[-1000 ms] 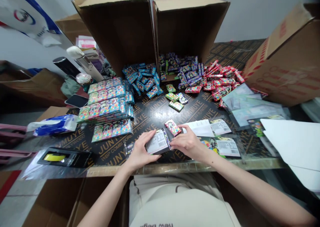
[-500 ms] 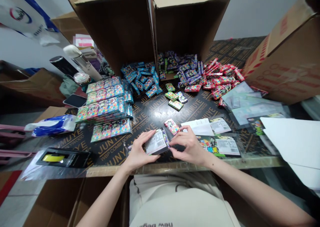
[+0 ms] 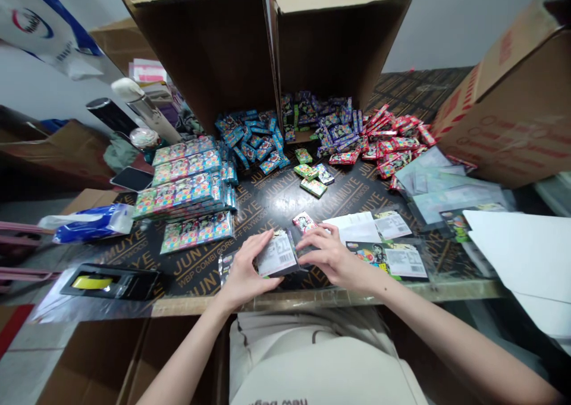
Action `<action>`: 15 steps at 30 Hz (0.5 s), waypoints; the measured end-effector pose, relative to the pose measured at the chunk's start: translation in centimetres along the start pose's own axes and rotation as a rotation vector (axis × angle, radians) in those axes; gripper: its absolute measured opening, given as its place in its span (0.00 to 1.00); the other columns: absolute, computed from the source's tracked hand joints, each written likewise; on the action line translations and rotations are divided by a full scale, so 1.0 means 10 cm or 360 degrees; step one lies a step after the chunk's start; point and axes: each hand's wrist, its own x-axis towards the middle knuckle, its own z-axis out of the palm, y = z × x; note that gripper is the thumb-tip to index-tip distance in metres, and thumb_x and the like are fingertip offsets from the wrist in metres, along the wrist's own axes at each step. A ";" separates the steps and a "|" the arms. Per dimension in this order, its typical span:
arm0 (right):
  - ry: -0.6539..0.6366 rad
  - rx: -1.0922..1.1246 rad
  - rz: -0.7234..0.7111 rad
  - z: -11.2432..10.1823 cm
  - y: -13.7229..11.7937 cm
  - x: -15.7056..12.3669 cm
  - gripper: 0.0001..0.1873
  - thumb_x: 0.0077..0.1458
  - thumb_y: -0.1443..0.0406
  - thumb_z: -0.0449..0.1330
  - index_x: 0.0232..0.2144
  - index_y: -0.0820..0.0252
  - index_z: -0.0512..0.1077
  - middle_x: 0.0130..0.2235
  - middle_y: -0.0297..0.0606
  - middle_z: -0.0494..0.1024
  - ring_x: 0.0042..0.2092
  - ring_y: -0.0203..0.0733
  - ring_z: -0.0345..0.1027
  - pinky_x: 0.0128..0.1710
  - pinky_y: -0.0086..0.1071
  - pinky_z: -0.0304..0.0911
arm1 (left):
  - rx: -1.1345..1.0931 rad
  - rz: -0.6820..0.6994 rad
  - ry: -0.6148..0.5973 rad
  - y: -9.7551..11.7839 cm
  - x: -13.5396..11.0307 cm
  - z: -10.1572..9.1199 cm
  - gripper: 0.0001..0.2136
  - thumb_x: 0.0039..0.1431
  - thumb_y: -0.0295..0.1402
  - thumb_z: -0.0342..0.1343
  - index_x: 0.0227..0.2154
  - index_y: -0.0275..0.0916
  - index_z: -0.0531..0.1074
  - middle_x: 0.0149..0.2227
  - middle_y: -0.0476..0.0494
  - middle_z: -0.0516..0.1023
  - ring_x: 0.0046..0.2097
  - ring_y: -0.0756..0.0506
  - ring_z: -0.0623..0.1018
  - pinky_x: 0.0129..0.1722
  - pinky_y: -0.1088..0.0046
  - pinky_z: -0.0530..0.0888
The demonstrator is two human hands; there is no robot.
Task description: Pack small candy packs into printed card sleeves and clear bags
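Note:
My left hand (image 3: 247,268) grips a flat dark packet (image 3: 277,255) with a white printed label, thumb along its near edge and fingers along its far left side. My right hand (image 3: 332,256) has bent fingers pressed at the packet's right edge. A small red-and-white candy box (image 3: 303,220) lies just beyond the right fingers, partly covered by them. Beside my right wrist lie a dark printed card (image 3: 375,256) with a white label and a white sheet (image 3: 357,226). Another clear-wrapped printed piece (image 3: 225,267) shows partly under my left hand.
Stacked multicoloured packs (image 3: 182,191) stand at left. Behind are blue boxes (image 3: 254,137), purple boxes (image 3: 334,125) and red boxes (image 3: 401,143) by two open cartons (image 3: 209,48). Several loose boxes (image 3: 313,187) lie mid-table. Clear sleeves (image 3: 450,185) and white sheets (image 3: 526,256) lie right.
My right hand has shifted slightly left and up, covering more of the red box. The purple edge seen at the packet's right side no longer shows. The packet lies slightly flatter.

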 end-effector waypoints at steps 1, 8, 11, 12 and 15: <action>-0.0044 -0.0023 0.0011 -0.02 0.00 0.00 0.19 0.51 0.78 0.51 0.37 0.54 0.73 0.47 0.37 0.71 0.54 0.42 0.56 0.56 0.46 0.39 | 0.0013 0.0003 -0.0006 0.00 0.00 0.00 0.37 0.38 0.28 0.62 0.56 0.39 0.57 0.54 0.37 0.65 0.54 0.39 0.66 0.53 0.57 0.64; -0.0442 0.0267 0.0181 -0.13 0.02 -0.03 0.21 0.51 0.73 0.52 0.47 0.51 0.69 0.64 0.32 0.41 0.64 0.49 0.26 0.59 0.52 0.32 | -0.0008 0.0005 -0.0054 -0.01 -0.01 -0.06 0.38 0.39 0.28 0.62 0.57 0.40 0.55 0.54 0.38 0.65 0.54 0.39 0.66 0.53 0.57 0.64; -0.0335 0.0114 0.0202 -0.14 -0.03 -0.04 0.27 0.53 0.69 0.53 0.55 0.48 0.60 0.65 0.32 0.32 0.64 0.53 0.19 0.59 0.55 0.28 | -0.0014 -0.0062 0.0070 -0.02 -0.01 -0.11 0.38 0.40 0.31 0.62 0.57 0.39 0.55 0.53 0.38 0.66 0.52 0.40 0.69 0.52 0.59 0.65; -0.0279 0.0033 0.0202 -0.14 -0.05 -0.04 0.28 0.53 0.67 0.54 0.56 0.48 0.58 0.65 0.33 0.32 0.64 0.54 0.18 0.58 0.56 0.27 | -0.0014 -0.0074 0.0105 -0.02 -0.01 -0.13 0.38 0.40 0.32 0.62 0.57 0.39 0.55 0.52 0.38 0.66 0.52 0.40 0.69 0.52 0.59 0.66; -0.0209 -0.0107 0.0161 -0.13 -0.11 -0.02 0.28 0.51 0.60 0.58 0.55 0.49 0.60 0.65 0.35 0.33 0.63 0.57 0.19 0.57 0.57 0.26 | -0.0013 -0.0060 0.0155 -0.02 0.00 -0.13 0.38 0.40 0.32 0.62 0.57 0.39 0.55 0.52 0.38 0.66 0.52 0.40 0.69 0.52 0.59 0.66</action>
